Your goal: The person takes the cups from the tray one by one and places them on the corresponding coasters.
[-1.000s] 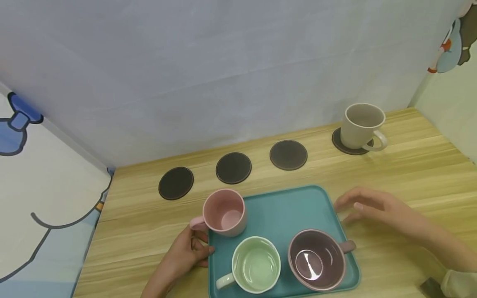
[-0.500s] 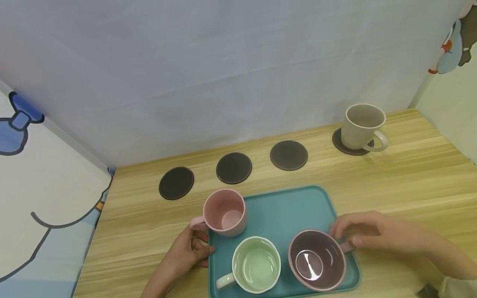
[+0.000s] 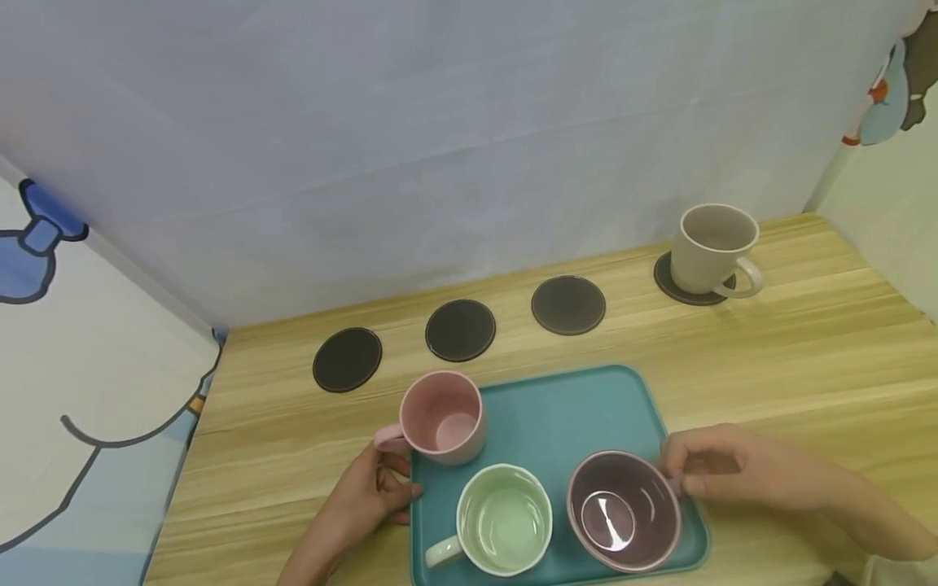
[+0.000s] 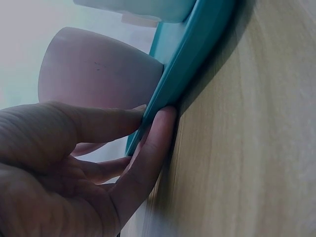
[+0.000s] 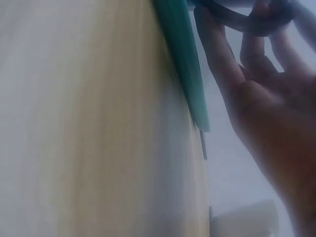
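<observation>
A teal tray (image 3: 572,407) carries a pink mug (image 3: 443,417), a light green mug (image 3: 504,521) and a dusky purple mug (image 3: 623,513). My left hand (image 3: 366,496) pinches the tray's left rim; in the left wrist view the thumb lies above the rim and a finger underneath it. At the tray's right side my right hand (image 3: 740,468) grips the purple mug's handle, which the fingers mostly cover in the head view. Curled fingers around that dark handle (image 5: 242,22) show in the right wrist view. The purple mug stands upright on the tray.
Behind the tray, dark round coasters (image 3: 460,330) lie in a row on the wooden table (image 3: 828,342). A beige mug (image 3: 711,252) stands on the rightmost coaster, handle to the right. A pale cloth wall (image 3: 440,146) rises along the table's back edge.
My right hand has come down and toward me along the tray's right edge and has taken hold of the purple mug's handle. The left hand, tray and mugs have stayed in place.
</observation>
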Demonstrator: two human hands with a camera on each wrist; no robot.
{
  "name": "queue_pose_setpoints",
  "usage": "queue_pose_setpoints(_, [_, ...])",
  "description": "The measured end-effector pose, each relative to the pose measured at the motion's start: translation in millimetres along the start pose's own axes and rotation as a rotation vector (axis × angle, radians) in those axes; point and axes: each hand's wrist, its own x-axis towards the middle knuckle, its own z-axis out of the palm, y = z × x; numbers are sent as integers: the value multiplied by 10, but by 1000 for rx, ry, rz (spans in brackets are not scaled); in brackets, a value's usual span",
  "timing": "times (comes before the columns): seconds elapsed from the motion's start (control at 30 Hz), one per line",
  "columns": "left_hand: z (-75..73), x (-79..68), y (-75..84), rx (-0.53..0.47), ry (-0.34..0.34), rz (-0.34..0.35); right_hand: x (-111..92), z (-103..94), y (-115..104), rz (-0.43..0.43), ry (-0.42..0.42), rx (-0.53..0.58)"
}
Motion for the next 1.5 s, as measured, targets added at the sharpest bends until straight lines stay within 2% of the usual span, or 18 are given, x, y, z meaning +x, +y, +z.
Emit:
queue_pose_setpoints(0.1, [1,-3,1,0,-1,1,0,15,-5,17,18,10])
queue_pose_setpoints(0.43, [-3,-6,0,-3,-12,11,17,19,31,-41,91,-41])
queue_pose_setpoints(0.63, [6,-6,-25,-14,-17,17,18,38,33,-30,147,13])
queue_pose_setpoints(0.73, [7,-11,-24,-22,-13,13,29,45,51,-54,180,23])
queue_pose_setpoints(0.9, [5,-22,-14,-25,-11,11,60,54,55,-61,286,-37])
queue_pose_setpoints(1.13, [2,-27,-10,-25,-12,12,113,46,-62,83,446,-160])
queue_pose_setpoints(1.43, [5,-20,-6,-12,-13,12,130,74,-97,59,624,-117])
queue_pose_setpoints(1.5, [4,-18,-9,-15,-14,11,136,87,-105,84,678,-96])
